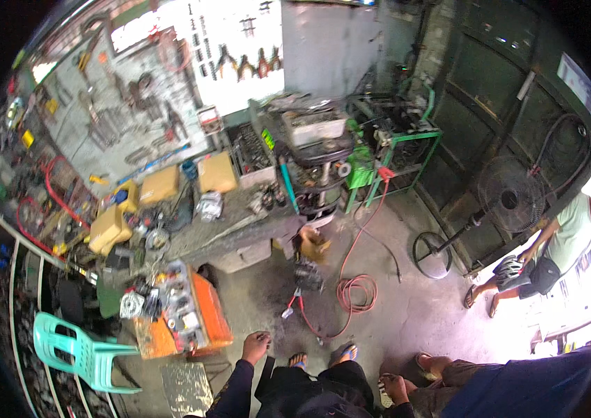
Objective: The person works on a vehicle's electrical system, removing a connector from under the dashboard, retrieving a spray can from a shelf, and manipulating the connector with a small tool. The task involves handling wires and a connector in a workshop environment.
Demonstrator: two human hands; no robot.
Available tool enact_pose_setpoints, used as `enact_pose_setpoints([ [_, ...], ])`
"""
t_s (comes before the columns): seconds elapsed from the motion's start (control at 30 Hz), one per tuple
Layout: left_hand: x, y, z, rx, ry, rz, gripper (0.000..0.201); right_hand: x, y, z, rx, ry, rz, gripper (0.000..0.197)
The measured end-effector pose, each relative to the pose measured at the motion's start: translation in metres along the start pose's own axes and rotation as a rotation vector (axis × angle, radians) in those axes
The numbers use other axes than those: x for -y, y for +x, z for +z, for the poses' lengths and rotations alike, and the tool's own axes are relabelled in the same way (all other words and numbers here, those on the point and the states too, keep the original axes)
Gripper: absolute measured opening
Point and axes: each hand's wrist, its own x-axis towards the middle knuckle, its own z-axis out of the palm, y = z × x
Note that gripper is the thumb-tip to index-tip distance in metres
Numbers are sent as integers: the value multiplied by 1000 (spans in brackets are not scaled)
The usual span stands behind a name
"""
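Observation:
My left hand [257,346] is held out in front of my dark shorts, its fingers curled together; whatever they hold, if anything, is too small to make out. It is nearest to an orange-sided box [213,306] filled with metal parts. Low on the right, my right hand [395,389] has its fingers bent inward beside the brown-trousered leg of a person in a dark blue shirt [518,386]. Its contents are hidden too. On the floor ahead lie red-handled cables or tools [295,304] and a dark block-like part [308,276].
A coiled red hose [356,292] lies on the floor. Ahead stands a cluttered workbench [239,233], with a green metal stand [407,136] beyond it. A pedestal fan [511,198] and another person [567,237] are at right. A turquoise plastic chair [97,355] stands at left.

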Motion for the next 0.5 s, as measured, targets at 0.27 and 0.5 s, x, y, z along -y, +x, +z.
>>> enact_pose_setpoints([
  [0.27,71,37,8,155,643,-40,31,39,88,-41,-139,-859,-701,24],
  [0.5,-22,14,122,112,330,-213,31,71,168,-147,50,-564,-552,27],
])
